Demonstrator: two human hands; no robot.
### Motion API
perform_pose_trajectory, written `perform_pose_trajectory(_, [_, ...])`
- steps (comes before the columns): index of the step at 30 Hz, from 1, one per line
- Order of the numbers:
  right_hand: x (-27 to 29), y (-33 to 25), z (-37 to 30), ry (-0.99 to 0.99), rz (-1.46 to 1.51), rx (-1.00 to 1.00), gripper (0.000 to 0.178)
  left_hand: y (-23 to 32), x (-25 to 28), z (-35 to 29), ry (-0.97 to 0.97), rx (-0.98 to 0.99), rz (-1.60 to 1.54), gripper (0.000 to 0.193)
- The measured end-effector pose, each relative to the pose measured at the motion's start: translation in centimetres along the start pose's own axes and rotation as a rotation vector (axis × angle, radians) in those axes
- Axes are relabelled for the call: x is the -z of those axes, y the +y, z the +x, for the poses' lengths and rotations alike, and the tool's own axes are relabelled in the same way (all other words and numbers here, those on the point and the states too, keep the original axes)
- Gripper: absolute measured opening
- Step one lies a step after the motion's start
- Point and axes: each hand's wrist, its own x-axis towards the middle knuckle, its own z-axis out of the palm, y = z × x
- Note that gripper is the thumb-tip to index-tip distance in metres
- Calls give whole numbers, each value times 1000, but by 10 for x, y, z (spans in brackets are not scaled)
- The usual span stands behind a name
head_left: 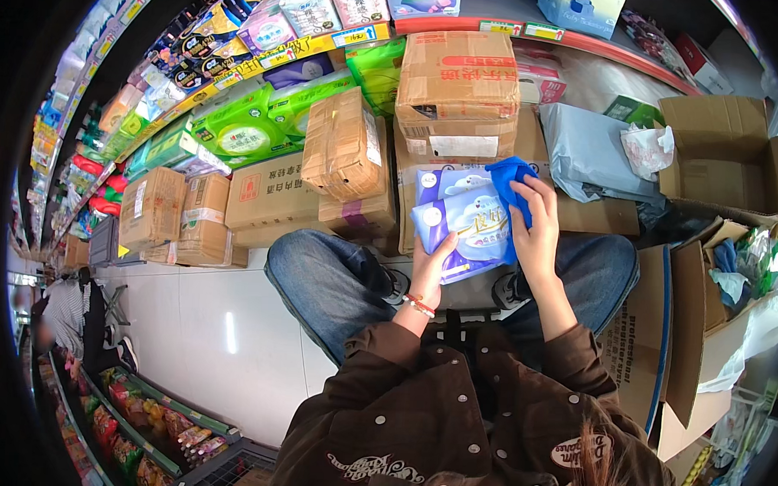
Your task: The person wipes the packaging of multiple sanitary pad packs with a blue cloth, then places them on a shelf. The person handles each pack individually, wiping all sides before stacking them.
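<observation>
My left hand (432, 264) is closed on the lower left edge of a light-blue and purple soft package (469, 227), which looks like a pack of sanitary pads. A similar purple package (428, 184) shows just behind it. My right hand (537, 222) presses a bright blue cloth (510, 175) against the upper right side of the packs, its fingers bent over the cloth. Both packs are held above my lap, before a stack of cardboard boxes. A beaded bracelet (419, 306) circles my left wrist.
Taped cartons (460, 77) are stacked ahead, with smaller ones (151, 208) to the left. Shelves of packaged goods (247, 124) run along the back. Open cardboard boxes (727, 158) and a grey plastic bag (584, 152) lie right. Another person (66, 316) is at far left.
</observation>
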Motion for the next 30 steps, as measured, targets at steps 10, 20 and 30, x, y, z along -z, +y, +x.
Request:
perform_pose_trajectory(10, [30,-25,-11,-38,211,-19,46,5,-9,-7,33,-13,-13,53])
perform_pose_trajectory(20, [24,-40,-14,-242,-41,260,24,-5,-2,-2,11,11,-14,50])
perform_pose_trajectory(30, [23,-50,-11,-317,-42,321,40,-11,1,-3,17,-25,-26,51])
